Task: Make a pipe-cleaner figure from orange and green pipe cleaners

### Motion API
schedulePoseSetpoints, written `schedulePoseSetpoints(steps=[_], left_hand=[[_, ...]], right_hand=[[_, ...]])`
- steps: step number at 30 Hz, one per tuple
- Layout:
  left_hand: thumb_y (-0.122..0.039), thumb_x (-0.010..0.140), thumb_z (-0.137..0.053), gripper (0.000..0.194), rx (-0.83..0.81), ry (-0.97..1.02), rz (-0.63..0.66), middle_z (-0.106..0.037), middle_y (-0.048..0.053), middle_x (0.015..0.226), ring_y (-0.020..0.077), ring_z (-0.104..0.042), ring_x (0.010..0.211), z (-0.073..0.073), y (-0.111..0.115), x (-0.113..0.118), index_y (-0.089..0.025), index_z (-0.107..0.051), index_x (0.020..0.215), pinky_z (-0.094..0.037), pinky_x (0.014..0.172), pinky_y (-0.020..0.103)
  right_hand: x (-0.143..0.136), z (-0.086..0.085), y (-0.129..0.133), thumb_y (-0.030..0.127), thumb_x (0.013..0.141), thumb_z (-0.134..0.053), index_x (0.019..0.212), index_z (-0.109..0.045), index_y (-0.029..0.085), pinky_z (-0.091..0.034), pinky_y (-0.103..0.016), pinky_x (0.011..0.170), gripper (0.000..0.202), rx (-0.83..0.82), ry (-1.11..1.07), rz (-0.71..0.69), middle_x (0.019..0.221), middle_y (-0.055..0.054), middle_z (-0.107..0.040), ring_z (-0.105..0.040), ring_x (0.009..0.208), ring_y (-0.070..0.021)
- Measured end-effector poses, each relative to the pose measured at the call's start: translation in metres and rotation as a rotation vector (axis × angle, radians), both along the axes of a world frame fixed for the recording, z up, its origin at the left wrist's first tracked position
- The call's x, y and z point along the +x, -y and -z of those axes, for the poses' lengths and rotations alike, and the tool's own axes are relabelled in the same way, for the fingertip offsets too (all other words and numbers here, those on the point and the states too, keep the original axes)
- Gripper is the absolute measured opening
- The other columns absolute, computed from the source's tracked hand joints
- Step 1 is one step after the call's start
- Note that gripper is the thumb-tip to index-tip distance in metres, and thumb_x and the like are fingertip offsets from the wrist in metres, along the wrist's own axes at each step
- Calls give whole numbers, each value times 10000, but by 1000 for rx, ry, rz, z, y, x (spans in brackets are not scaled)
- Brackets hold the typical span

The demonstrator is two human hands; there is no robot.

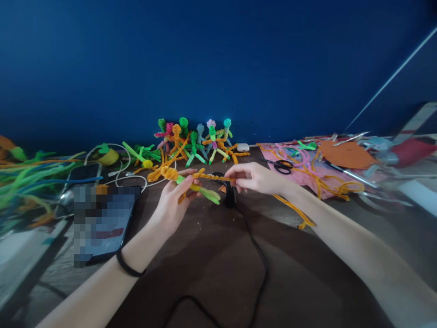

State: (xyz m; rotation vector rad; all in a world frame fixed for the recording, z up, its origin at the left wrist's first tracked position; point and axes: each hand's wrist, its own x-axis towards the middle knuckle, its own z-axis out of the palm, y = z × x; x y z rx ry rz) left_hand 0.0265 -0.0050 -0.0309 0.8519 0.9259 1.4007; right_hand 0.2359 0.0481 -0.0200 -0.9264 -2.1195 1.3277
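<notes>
My left hand is closed round a pipe-cleaner figure with a coiled orange head and green and yellow limbs. One green limb sticks out to the right below my fingers. From the figure a twisted orange pipe cleaner runs across to my right hand, which pinches its far end between thumb and fingers. Just under that strand, a black device on a cable stands on the table. Where the strand joins the figure is partly hidden by my left fingers.
Several finished pipe-cleaner figures stand against the blue wall. On the left lie a phone, a white cable and loose pipe cleaners. Black scissors, pink sheet and orange sheet are on the right.
</notes>
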Motion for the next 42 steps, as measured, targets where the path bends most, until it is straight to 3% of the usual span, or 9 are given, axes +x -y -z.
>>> schedulePoseSetpoints(steps=[6, 11, 15, 18, 24, 30, 42], left_hand=[[-174, 620, -693, 164, 25, -58, -90, -590, -2, 711, 119, -577, 698, 6, -5, -1, -165, -588, 747, -435, 539, 188], [-169, 608, -704, 167, 62, -114, -100, -578, -24, 667, 100, -560, 654, 5, -4, 1, -164, -598, 737, -428, 567, 195], [-167, 628, -689, 149, 73, -172, -43, -598, -23, 670, 97, -559, 628, 2, 5, 9, -164, -599, 746, -441, 616, 217], [-161, 636, -674, 155, 55, -201, 9, -624, -13, 698, 112, -578, 649, 1, 10, 16, -166, -607, 776, -454, 638, 231], [-150, 667, -567, 78, 41, -7, -11, -642, 13, 716, 180, -612, 772, 5, 11, 18, -150, -614, 729, -485, 678, 278], [-188, 701, -610, 103, -1, -40, 117, -666, 46, 830, 202, -609, 852, 6, 12, 19, -142, -631, 791, -490, 759, 314], [-216, 720, -610, 112, 35, -100, 153, -666, 46, 838, 211, -613, 873, 8, 15, 21, -157, -624, 814, -489, 789, 325]], right_hand=[[2, 2, -1, 44, 702, -452, 940, -558, 166, -443, -214, 568, 288, 0, 20, -47, 809, -11, -632, -571, 628, -81], [0, -7, 5, 147, 761, -515, 1003, -530, 140, -462, -229, 586, 242, -218, 47, -191, 774, -30, -637, -600, 659, -107], [-14, -7, 16, 316, 818, -500, 966, -525, 130, -435, -191, 476, 240, -246, -72, -142, 718, -21, -613, -582, 552, -85], [-24, 1, 23, 387, 808, -515, 848, -526, 131, -332, -153, 359, 259, -209, -153, -90, 639, 8, -582, -504, 417, -44], [-28, 7, 24, 347, 776, -571, 760, -534, 130, -274, -155, 348, 221, -184, -246, 24, 487, 54, -503, -385, 360, -23], [-31, 8, 26, 331, 742, -615, 792, -541, 135, -259, -160, 360, 215, -203, -322, 17, 496, 63, -466, -358, 385, -24], [-32, 13, 27, 355, 723, -625, 716, -481, 152, -284, -167, 360, 249, -173, -273, 35, 456, 68, -473, -390, 364, -39]])
